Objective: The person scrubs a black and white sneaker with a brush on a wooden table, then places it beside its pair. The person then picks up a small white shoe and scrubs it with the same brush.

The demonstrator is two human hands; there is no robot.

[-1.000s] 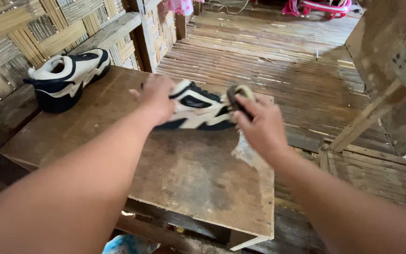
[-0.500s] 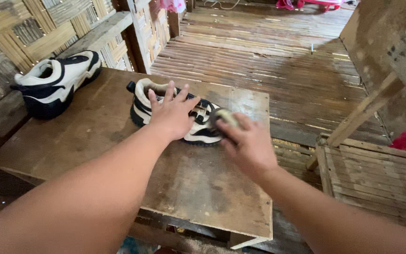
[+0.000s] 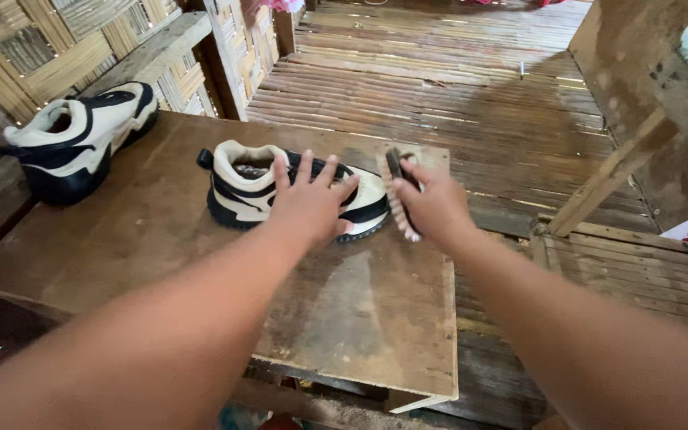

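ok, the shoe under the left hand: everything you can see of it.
The shoe is a cream and black sneaker with a chunky black sole, resting sole-down on the worn wooden table, heel pointing left. The left hand presses flat on its top. The right hand holds a brush with pale bristles against its toe.

shoe (image 3: 240,187) on table (image 3: 360,318) centre – second shoe (image 3: 73,143) left, brush (image 3: 400,195) right.
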